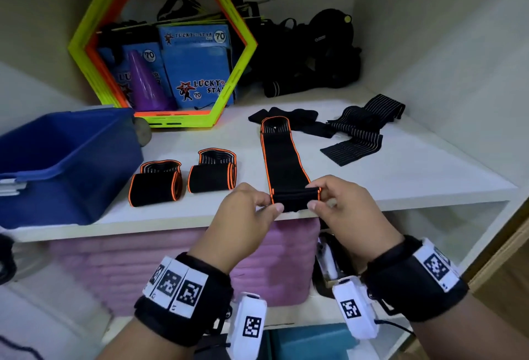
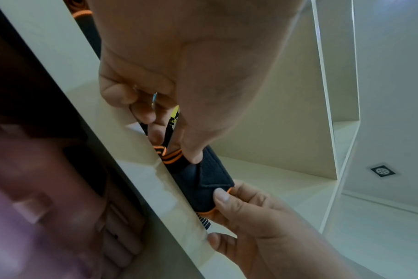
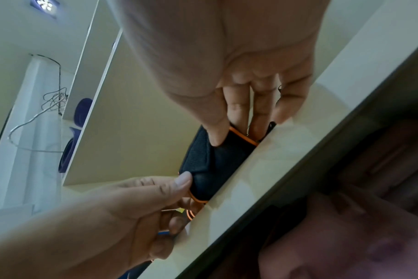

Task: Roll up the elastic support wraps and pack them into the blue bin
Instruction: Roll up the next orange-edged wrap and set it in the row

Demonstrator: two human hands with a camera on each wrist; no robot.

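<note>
A black wrap with orange edging (image 1: 283, 159) lies stretched out on the white shelf (image 1: 400, 176), its near end folded into a small roll (image 1: 294, 197) at the shelf's front edge. My left hand (image 1: 257, 202) pinches the roll's left end and my right hand (image 1: 323, 196) pinches its right end. The wrist views show the roll (image 2: 203, 185) (image 3: 215, 164) held between thumbs and fingers of both hands. Two rolled orange-edged wraps (image 1: 156, 183) (image 1: 213, 172) sit to the left. The blue bin (image 1: 65, 165) stands at the shelf's left end.
Unrolled black striped wraps (image 1: 363, 130) lie at the back right. A yellow and orange hexagon frame (image 1: 229, 84) with blue boxes and a purple cone (image 1: 146, 84) stands at the back, beside black gear (image 1: 309, 53). A purple mat (image 1: 171, 268) lies on the shelf below.
</note>
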